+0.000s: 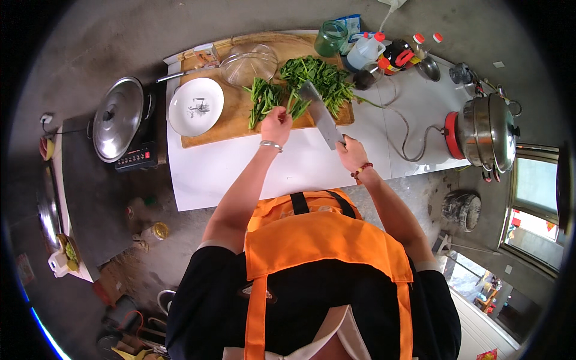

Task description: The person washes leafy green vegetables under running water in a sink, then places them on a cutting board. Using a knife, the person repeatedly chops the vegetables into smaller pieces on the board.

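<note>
My right hand (352,155) grips the handle of a Chinese cleaver (321,116), its broad blade pointing away from me over the cutting board. My left hand (276,127) is to the left of the blade, with its fingers curled on the stem ends of some leafy greens (297,106). A larger heap of leafy greens (317,81) lies behind the blade, and a smaller bunch (265,99) is just beyond my left hand. All of them rest on a wooden cutting board (234,128). The blade's tip overlaps the greens; whether it touches them cannot be told.
On the board's left are a white plate (184,110) and a wire strainer (249,65). A green glass jar (330,39) and several bottles (366,49) line the back. A lidded wok (119,119) sits left on an induction cooker (137,156); a steel steamer pot (488,130) stands right.
</note>
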Demonstrator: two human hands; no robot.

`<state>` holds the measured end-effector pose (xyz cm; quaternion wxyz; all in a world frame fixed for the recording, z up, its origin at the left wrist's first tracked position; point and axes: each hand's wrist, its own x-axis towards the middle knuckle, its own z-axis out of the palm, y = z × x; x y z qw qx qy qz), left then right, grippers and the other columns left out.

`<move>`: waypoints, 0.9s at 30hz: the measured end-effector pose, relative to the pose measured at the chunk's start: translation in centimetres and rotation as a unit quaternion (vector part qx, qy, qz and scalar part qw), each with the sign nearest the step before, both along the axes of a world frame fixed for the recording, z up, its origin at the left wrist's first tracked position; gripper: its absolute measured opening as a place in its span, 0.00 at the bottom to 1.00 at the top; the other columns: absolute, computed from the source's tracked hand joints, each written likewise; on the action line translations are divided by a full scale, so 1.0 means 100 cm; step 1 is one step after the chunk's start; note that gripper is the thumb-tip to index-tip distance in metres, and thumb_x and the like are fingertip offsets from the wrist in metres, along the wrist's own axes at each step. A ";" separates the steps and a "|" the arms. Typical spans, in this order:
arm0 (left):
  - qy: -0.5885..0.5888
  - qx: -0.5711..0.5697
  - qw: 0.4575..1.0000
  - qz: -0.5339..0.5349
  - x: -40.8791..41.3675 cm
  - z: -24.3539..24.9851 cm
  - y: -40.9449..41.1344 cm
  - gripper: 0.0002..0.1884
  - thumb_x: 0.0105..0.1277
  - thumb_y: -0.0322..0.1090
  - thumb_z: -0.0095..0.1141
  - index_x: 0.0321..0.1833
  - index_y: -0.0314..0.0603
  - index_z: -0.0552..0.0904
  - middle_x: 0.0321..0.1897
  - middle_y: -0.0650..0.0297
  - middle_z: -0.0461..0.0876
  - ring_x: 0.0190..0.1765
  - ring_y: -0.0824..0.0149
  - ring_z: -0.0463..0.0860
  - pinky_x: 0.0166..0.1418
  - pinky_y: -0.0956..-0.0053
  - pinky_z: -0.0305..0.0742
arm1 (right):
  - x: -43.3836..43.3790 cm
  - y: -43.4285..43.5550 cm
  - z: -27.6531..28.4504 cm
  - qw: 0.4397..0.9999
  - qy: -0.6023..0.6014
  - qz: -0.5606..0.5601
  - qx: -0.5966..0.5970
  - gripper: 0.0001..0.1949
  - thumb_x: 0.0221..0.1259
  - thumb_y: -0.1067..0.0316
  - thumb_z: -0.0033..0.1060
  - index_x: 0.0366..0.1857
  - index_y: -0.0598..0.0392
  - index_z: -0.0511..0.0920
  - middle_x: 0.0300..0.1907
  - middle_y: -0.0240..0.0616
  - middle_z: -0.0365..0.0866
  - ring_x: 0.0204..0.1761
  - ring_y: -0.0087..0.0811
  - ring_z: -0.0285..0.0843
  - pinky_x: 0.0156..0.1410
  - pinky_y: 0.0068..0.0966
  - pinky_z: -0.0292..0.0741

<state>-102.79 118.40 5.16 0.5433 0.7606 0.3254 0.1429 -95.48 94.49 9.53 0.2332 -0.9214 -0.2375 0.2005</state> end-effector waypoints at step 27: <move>0.069 0.267 0.958 -0.083 0.003 -0.036 -0.016 0.07 0.59 0.31 0.62 0.38 0.45 0.77 0.40 0.58 0.80 0.49 0.52 0.78 0.51 0.58 0.76 | -0.009 0.011 0.057 0.984 0.026 0.095 -0.146 0.12 0.69 0.60 0.49 0.39 0.59 0.75 0.32 0.54 0.83 0.38 0.57 0.81 0.46 0.50 0.76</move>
